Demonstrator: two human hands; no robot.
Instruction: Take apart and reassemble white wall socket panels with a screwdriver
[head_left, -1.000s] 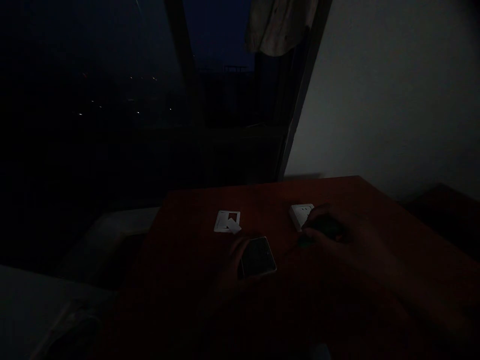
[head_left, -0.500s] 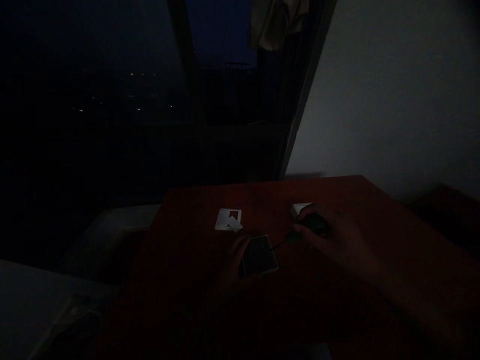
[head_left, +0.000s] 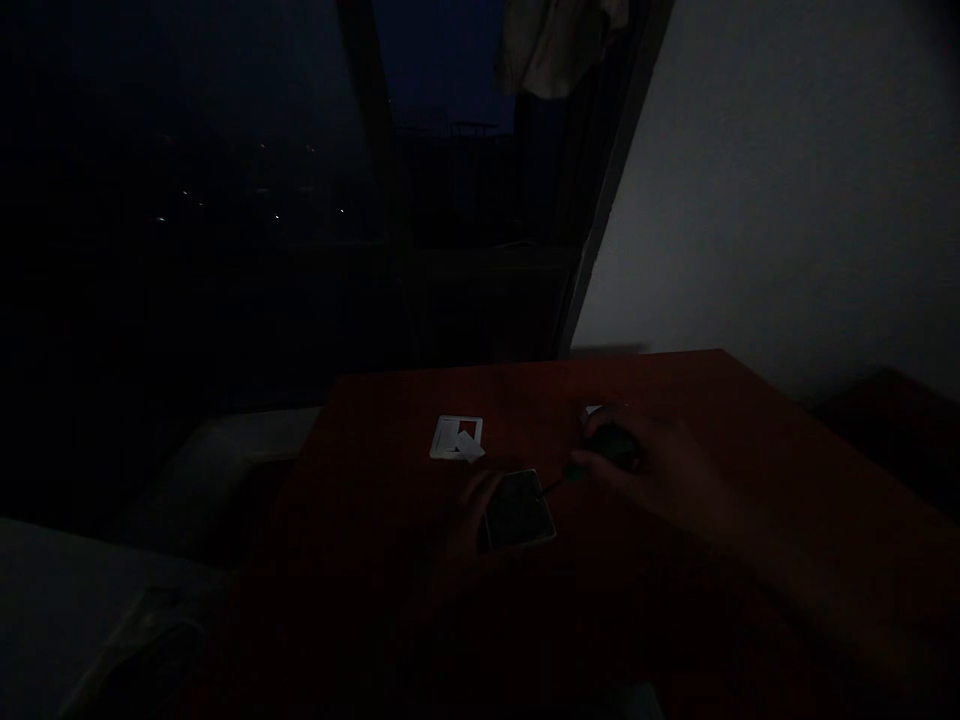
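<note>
In dim light, my left hand point(head_left: 469, 520) grips a square wall switch point(head_left: 519, 508) by its left and near sides. Its dark side faces up inside a thin pale rim; finer detail is lost in the dark. My right hand point(head_left: 649, 465) is closed around the thick green handle of a screwdriver point(head_left: 613, 445). The thin shaft points left and down, its tip at the switch's upper right edge. Beyond my left fingers lies a white switch frame point(head_left: 444, 437) with a cut-out, and a small white plate point(head_left: 470, 447) rests across its corner.
A white object point(head_left: 591, 411) sits behind my right hand, mostly hidden by it. The reddish-brown table point(head_left: 517, 390) reaches toward a dark window point(head_left: 450, 190) and a pale wall point(head_left: 787, 200) on the right. Cloth point(head_left: 551, 50) hangs at the window.
My right hand and the screwdriver have shifted slightly left, and now cover more of the white object behind. The left hand and the switch have stayed nearly still.
</note>
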